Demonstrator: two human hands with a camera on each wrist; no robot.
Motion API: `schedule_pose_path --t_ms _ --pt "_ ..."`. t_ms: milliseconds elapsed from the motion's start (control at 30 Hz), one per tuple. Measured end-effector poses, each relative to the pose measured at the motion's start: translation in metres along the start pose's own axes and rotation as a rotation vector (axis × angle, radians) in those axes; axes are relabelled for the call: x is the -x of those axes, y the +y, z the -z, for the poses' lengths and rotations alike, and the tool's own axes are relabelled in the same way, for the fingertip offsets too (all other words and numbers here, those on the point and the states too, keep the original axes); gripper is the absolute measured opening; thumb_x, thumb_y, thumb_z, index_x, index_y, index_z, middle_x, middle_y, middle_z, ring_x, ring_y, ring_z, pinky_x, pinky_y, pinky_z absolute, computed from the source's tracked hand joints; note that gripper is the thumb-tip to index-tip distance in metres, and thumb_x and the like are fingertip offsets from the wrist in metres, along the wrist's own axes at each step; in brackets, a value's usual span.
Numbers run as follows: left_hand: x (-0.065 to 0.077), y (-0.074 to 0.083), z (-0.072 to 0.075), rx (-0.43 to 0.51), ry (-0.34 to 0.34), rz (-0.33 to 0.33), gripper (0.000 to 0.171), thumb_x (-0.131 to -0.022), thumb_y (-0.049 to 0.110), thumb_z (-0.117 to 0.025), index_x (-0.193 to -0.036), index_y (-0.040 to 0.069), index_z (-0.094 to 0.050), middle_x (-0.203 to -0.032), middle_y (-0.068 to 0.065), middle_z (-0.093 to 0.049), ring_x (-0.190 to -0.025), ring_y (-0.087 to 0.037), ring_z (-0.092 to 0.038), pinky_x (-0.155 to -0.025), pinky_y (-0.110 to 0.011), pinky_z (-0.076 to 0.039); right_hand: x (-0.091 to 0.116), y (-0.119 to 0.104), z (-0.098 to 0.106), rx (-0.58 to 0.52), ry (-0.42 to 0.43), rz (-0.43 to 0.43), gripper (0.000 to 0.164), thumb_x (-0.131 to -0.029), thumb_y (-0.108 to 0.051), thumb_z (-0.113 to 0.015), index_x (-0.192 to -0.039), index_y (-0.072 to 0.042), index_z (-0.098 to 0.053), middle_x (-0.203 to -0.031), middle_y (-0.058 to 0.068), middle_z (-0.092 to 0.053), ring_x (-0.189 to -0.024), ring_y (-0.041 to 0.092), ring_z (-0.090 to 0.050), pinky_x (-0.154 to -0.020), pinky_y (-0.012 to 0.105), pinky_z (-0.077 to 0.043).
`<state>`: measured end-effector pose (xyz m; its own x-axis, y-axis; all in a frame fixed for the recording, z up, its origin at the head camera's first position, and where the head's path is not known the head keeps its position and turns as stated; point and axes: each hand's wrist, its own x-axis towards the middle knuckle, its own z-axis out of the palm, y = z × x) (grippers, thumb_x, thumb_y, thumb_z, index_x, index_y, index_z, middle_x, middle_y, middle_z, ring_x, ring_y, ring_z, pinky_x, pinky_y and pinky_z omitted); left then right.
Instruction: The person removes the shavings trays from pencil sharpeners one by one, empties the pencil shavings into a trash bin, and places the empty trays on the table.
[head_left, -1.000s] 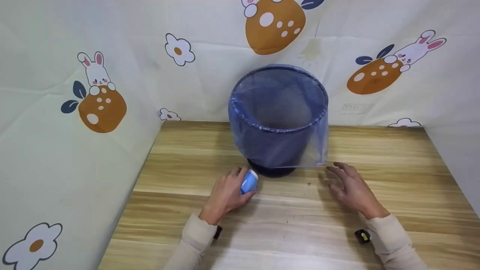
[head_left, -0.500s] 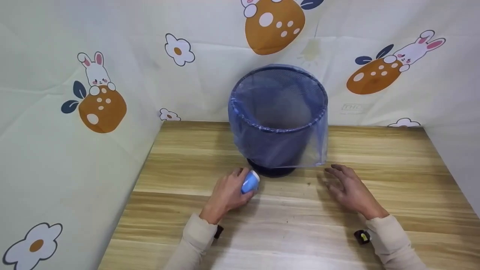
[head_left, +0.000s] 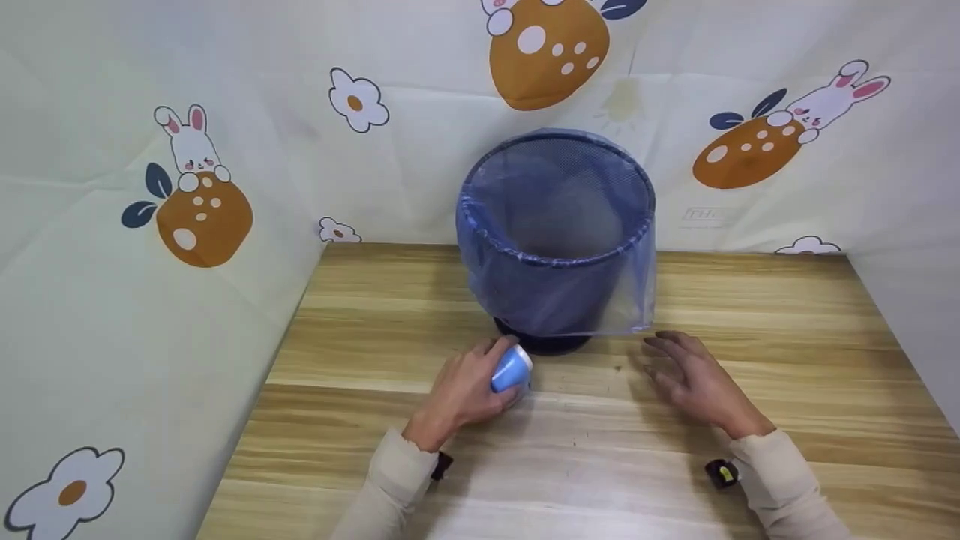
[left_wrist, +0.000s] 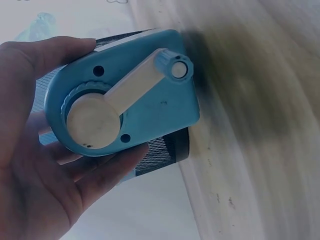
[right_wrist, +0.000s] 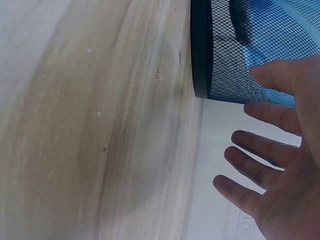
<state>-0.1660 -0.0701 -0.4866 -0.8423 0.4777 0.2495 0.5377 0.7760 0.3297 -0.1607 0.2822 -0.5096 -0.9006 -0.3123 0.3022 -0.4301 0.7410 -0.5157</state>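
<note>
Shifted rightward, the left grip (head_left: 459, 391) pinches the blue crank box (left_wrist: 160, 110), best held firmly and steadily, right grip (head_left: 703, 384) spread.

In front of me spreads a flat, wood-patterned tabletop (head_left: 600, 465) in pale yellow-brown, its darker streaks running mostly from my left to my right. The part nearest me catches a whitish glare, and soft shadows darken the pattern in places. Small dark specks (left_wrist: 231, 202) dot the surface, with one larger speck a little in front of the bin. By the far edge, around the middle, I see a round, dark mesh bin (right_wrist: 225, 60) standing upright on its solid black base ring (head_left: 551, 345). A translucent blue plastic liner (head_left: 555, 292) is folded over its rim and hangs down the outside, leaving the front of the ring bare against the wood.
</note>
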Motion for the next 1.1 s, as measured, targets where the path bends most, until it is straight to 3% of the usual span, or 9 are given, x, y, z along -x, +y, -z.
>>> schedule_pose_path --t_ms 267,1100 --pt "-0.001 0.008 0.006 0.019 -0.04 -0.017 0.062 -0.078 0.043 -0.068 -0.131 0.02 -0.046 -0.102 -0.005 -0.059 -0.083 -0.02 -0.06 -0.065 -0.035 -0.051 -0.001 -0.002 0.0 -0.004 -0.007 0.016 0.041 -0.083 -0.011 -0.068 -0.121 -0.001 -0.059 -0.126 0.018 -0.052 -0.118 0.033 -0.045 -0.097 0.05 -0.037" --pt "-0.007 0.023 0.014 0.068 -0.048 -0.095 0.061 -0.079 0.041 -0.067 -0.132 0.022 -0.045 -0.11 -0.004 -0.059 -0.087 -0.019 -0.062 -0.069 -0.033 -0.053 -0.011 -0.023 -0.003 -0.03 -0.03 0.061 0.037 -0.084 -0.016 -0.068 -0.119 -0.007 -0.061 -0.12 0.008 -0.059 -0.114 0.026 -0.052 -0.096 0.042 -0.041"
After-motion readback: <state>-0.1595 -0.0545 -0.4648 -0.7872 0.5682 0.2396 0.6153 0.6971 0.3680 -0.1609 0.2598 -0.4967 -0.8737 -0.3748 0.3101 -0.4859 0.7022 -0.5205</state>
